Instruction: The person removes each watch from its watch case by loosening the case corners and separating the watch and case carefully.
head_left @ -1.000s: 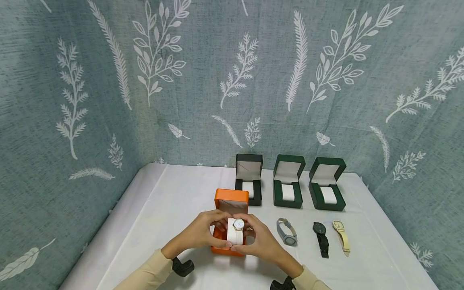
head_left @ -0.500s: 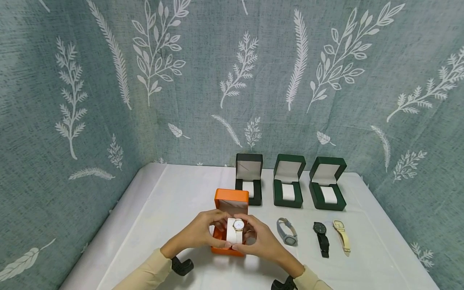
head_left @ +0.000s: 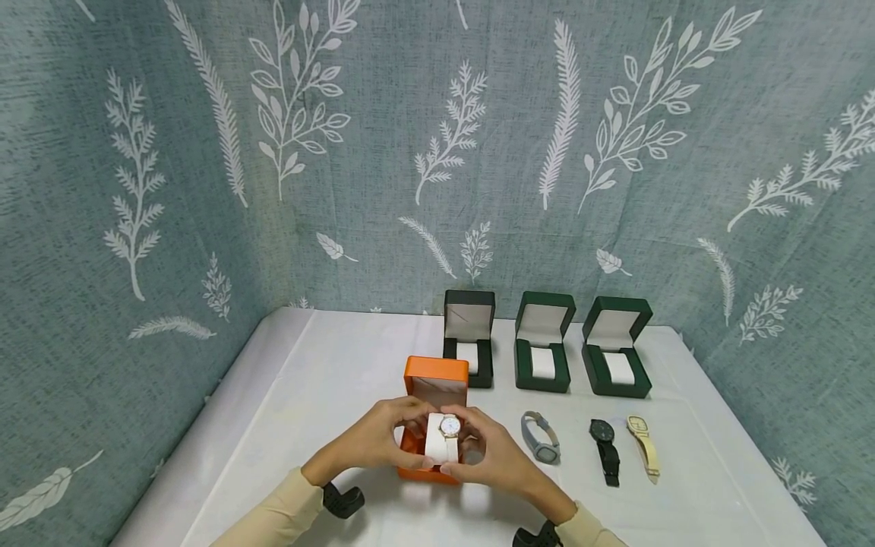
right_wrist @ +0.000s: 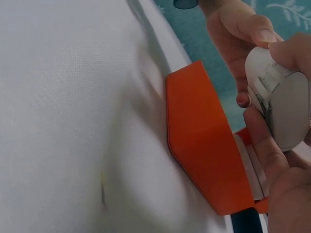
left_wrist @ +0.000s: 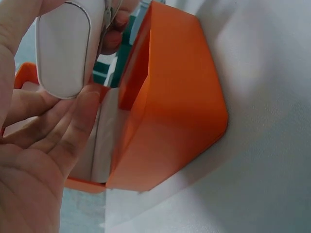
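Note:
Both hands hold a white watch cushion [head_left: 434,441] over the open orange watch box [head_left: 437,370]. A watch [head_left: 450,427] with a white strap and round white dial is wrapped around the cushion, toward its right end. My left hand [head_left: 372,437] grips the cushion's left end, thumb in front and fingers behind. On the right end, my right hand [head_left: 494,454] grips with thumb and fingers by the strap. In the left wrist view the cushion's rounded end [left_wrist: 63,51] hangs above the box's orange wall [left_wrist: 180,92]. The right wrist view shows the opposite cushion end [right_wrist: 291,109].
Behind stand a black watch box [head_left: 469,315] and two green ones [head_left: 545,311] [head_left: 618,313], all open with white cushions inside. On the white table [head_left: 328,380] to the right lie a grey watch [head_left: 541,439], a black watch [head_left: 605,452] and a gold watch [head_left: 645,448].
The cushion with the watch has shifted slightly left and toward me between the hands. Both hands keep their grip, and the orange box has stayed in place.

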Motion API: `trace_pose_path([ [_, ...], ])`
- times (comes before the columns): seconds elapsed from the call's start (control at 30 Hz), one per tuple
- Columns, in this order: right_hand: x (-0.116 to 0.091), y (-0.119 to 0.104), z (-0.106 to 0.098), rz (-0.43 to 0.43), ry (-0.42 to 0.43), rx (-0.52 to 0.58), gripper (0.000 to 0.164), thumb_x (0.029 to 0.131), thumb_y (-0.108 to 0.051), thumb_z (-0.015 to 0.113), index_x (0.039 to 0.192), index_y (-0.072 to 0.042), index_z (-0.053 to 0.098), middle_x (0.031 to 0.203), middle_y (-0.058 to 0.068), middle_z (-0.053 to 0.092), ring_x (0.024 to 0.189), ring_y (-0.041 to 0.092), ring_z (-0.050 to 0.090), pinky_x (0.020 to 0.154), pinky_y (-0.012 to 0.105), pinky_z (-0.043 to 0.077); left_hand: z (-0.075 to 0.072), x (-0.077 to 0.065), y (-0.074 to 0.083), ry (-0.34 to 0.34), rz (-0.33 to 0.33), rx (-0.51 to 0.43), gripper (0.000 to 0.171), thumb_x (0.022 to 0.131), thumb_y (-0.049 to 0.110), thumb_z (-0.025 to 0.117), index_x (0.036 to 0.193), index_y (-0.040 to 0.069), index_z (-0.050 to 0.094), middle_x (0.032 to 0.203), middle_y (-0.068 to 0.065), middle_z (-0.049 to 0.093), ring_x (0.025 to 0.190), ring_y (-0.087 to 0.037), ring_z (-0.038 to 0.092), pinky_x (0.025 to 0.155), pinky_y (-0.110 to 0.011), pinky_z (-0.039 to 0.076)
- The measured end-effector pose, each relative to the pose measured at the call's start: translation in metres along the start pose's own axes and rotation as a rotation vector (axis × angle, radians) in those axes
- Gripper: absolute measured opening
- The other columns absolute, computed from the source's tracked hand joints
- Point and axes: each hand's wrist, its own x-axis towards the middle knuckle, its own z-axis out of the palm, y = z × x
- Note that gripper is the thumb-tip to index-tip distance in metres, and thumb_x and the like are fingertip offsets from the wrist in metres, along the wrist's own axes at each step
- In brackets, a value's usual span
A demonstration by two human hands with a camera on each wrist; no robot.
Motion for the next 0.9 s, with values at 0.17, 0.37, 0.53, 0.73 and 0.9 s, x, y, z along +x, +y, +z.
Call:
trace_pose_path([
  [0.17, -0.001, 0.001, -0.002, -0.010, -0.022, 0.007, 0.069, 0.087, -0.018, 0.085, 0.148, -0.016, 0.052, 0.132, 0.008, 0.055, 0.102, 0.019, 0.061, 0.084, 0.034, 0.060, -0.002, -0.001, -0.001, -0.007, 0.010, 0.022, 0.055, 0.083, 0.038, 0.088, 0.131, 0.024, 0.067, 0.116, 0.009, 0.066, 0.092, -0.013, 0.065, 0.076, -0.030, 0.058],
  [0.37, -0.008, 0.001, -0.012, 0.067, -0.046, 0.068, 0.076, 0.087, -0.015, 0.085, 0.153, -0.015, 0.048, 0.139, 0.009, 0.054, 0.106, 0.022, 0.064, 0.089, 0.033, 0.058, -0.006, -0.006, -0.005, -0.014, -0.011, -0.040, 0.061, 0.081, 0.030, 0.090, 0.135, 0.017, 0.065, 0.121, 0.004, 0.066, 0.092, -0.014, 0.070, 0.081, -0.034, 0.060],
  [0.53, -0.016, 0.007, -0.020, 0.111, -0.002, 0.070, 0.085, 0.087, -0.012, 0.085, 0.158, -0.011, 0.040, 0.143, 0.012, 0.051, 0.107, 0.019, 0.062, 0.087, 0.028, 0.057, -0.009, -0.010, -0.008, 0.018, -0.028, -0.013, 0.068, 0.081, 0.030, 0.090, 0.138, 0.005, 0.063, 0.119, -0.001, 0.065, 0.096, -0.013, 0.069, 0.085, -0.039, 0.060],
  [0.73, -0.022, 0.011, -0.024, 0.117, 0.056, 0.099, 0.089, 0.085, -0.008, 0.086, 0.159, -0.010, 0.037, 0.133, 0.018, 0.052, 0.102, 0.020, 0.062, 0.083, 0.029, 0.058, -0.009, -0.010, -0.011, 0.023, -0.021, 0.003, 0.068, 0.082, 0.031, 0.089, 0.138, 0.004, 0.063, 0.117, -0.003, 0.064, 0.096, -0.013, 0.069, 0.085, -0.040, 0.060],
  [0.9, -0.028, 0.010, -0.026, 0.185, 0.129, 0.054, 0.089, 0.084, -0.013, 0.088, 0.158, -0.011, 0.039, 0.133, 0.018, 0.052, 0.099, 0.021, 0.063, 0.082, 0.028, 0.059, -0.008, -0.011, -0.013, 0.009, -0.062, 0.000, 0.071, 0.081, 0.033, 0.089, 0.138, 0.001, 0.062, 0.113, 0.001, 0.064, 0.095, -0.011, 0.068, 0.085, -0.039, 0.060],
])
